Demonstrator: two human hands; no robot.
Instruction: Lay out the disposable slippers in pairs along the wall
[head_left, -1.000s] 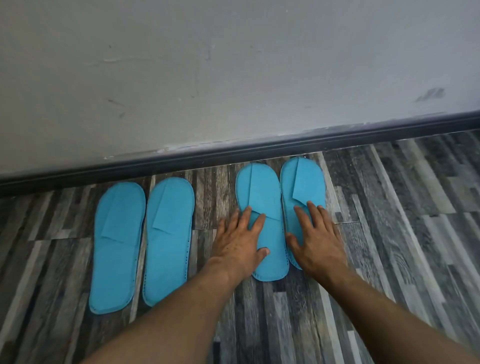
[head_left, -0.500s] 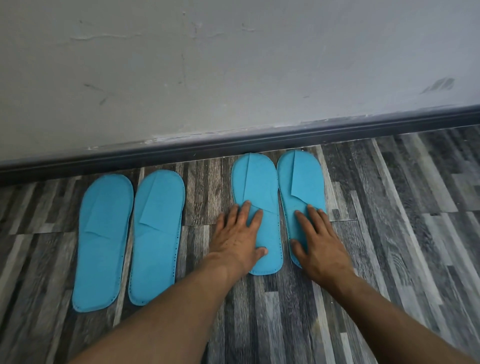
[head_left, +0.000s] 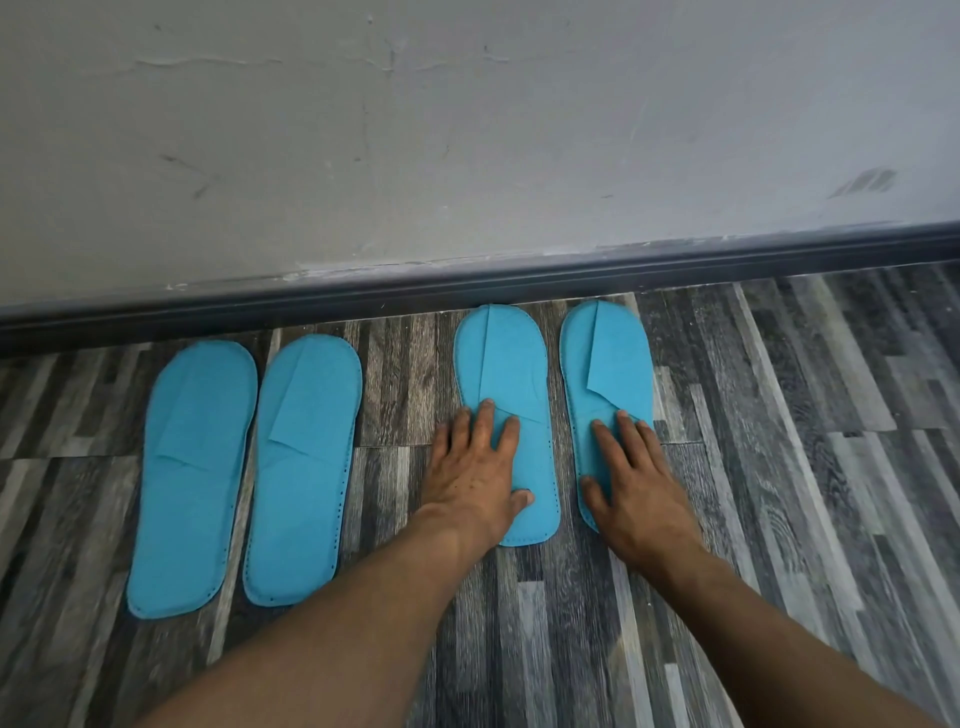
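Four flat blue disposable slippers lie on the floor with toes toward the wall. The left pair, one slipper (head_left: 192, 467) beside the other (head_left: 306, 457), rests untouched. In the right pair, my left hand (head_left: 475, 467) lies flat with spread fingers on the left slipper (head_left: 511, 364), partly over its left edge onto the floor. My right hand (head_left: 634, 483) lies flat on the right slipper (head_left: 613, 364) and hides its heel. Both toes of this pair nearly reach the dark baseboard (head_left: 363, 299).
A scuffed grey wall (head_left: 467, 130) runs across the top above the baseboard. The floor (head_left: 805, 441) is grey wood-pattern planks, bare to the right of the slippers and in the gap between the two pairs.
Under my flat hands the right pair has drawn slightly apart, with a narrow gap now between the two slippers. The view has tilted up a little. The left pair has not moved.
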